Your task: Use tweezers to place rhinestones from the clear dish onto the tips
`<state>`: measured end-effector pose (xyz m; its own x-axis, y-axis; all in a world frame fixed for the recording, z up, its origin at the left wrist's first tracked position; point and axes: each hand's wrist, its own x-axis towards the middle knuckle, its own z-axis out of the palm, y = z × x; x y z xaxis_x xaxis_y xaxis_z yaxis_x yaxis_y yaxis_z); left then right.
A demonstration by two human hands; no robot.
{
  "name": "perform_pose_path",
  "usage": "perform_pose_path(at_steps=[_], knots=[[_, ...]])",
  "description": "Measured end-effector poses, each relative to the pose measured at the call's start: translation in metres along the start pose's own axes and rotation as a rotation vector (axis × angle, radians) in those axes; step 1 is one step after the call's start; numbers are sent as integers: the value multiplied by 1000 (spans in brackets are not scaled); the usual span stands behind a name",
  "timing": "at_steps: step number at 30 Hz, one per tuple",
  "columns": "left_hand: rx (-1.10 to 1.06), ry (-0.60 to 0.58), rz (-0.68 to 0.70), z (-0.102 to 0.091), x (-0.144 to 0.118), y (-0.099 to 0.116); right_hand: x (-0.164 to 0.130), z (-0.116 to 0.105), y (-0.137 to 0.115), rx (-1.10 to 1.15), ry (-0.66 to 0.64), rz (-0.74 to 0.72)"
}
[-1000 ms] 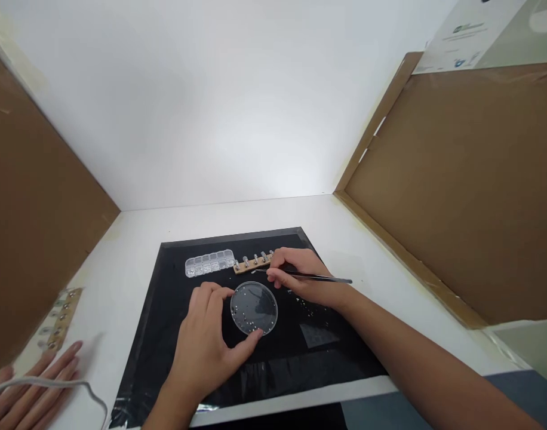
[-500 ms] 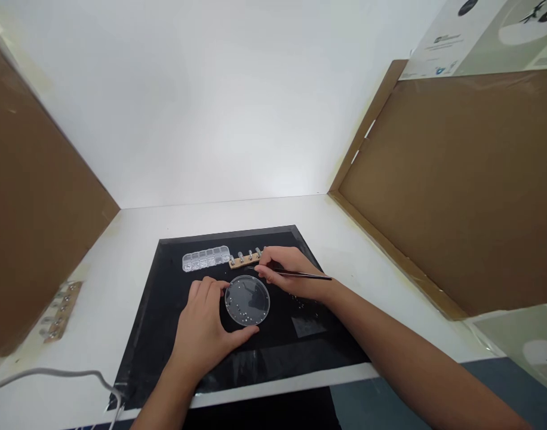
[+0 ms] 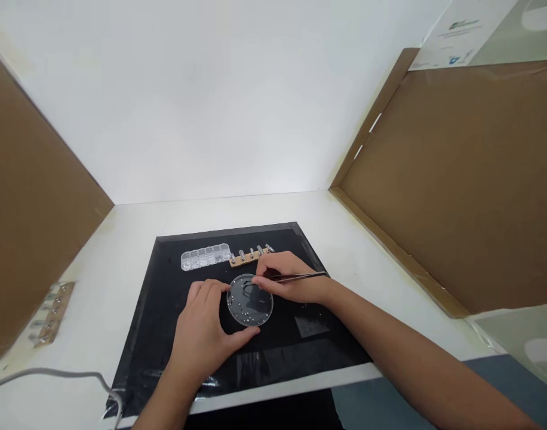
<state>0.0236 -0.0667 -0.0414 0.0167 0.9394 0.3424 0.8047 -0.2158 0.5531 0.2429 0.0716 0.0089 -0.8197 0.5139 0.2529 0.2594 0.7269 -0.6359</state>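
A clear round petri dish (image 3: 257, 307) lies on the black mat, with several tiny shiny bits scattered in it, mostly along its left and lower part. My left hand (image 3: 200, 327) grips its rim from the left, thumb at the near edge and fingers at the upper left. In my right hand (image 3: 288, 277), pinched between thumb and fingers, are thin tweezers (image 3: 306, 276). Their tips are over the upper part of the dish; whether they hold a bit is too small to tell. Just beyond the dish is a wooden strip (image 3: 247, 258) bearing small clear-and-metal pieces, partly behind my right hand.
A clear compartment box (image 3: 205, 257) sits at the mat's back left. The black mat (image 3: 143, 334) has a clear film square (image 3: 312, 326) and loose bits at right. Another wooden strip (image 3: 56, 313) lies left, near a grey cable (image 3: 54, 372). Brown cardboard panels (image 3: 457, 197) flank both sides.
My right hand has brought the tweezer tips from beyond the dish's far rim to over its upper part. More of the wooden strip now shows. My left hand keeps its hold.
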Motion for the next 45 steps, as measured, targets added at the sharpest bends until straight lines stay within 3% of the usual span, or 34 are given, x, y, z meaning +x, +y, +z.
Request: perform_pose_path(at_steps=[11,23,31,45], knots=[[5,2,5,-1,1,0,1,-7,-5,56,-139,-19],[7,10,27,-2,0,1,2,-8,-5,78,-141,48],[0,6,33,-1,-1,0,2,-16,-8,176,-171,169],[-34,30,7,2,-1,-3,2,-18,-3,67,-133,144]])
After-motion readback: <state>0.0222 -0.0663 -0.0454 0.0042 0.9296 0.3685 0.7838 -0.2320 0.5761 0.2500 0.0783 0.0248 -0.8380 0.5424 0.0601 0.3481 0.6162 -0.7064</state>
